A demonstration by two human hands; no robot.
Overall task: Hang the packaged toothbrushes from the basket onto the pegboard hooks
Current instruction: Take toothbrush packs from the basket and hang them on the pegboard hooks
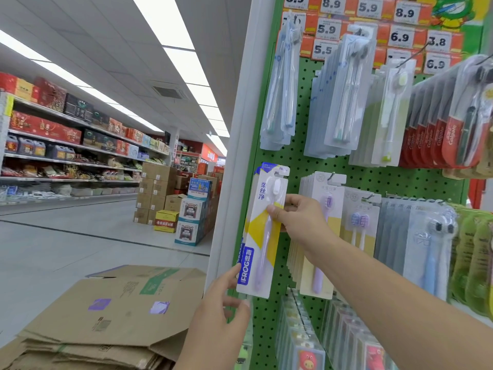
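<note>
Flattened cardboard boxes [106, 313], stacked cartons [157, 190], stocked aisle shelves [66, 145], price tags [400, 36].

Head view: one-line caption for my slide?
Both hands steady a packaged toothbrush on the green pegboard.

a shop aisle with a pale grey floor [66, 236] — long ceiling lights [170, 41] overhead, stocked shelves [66, 156] on the left, stacked cardboard boxes [157, 193] further down.
</note>
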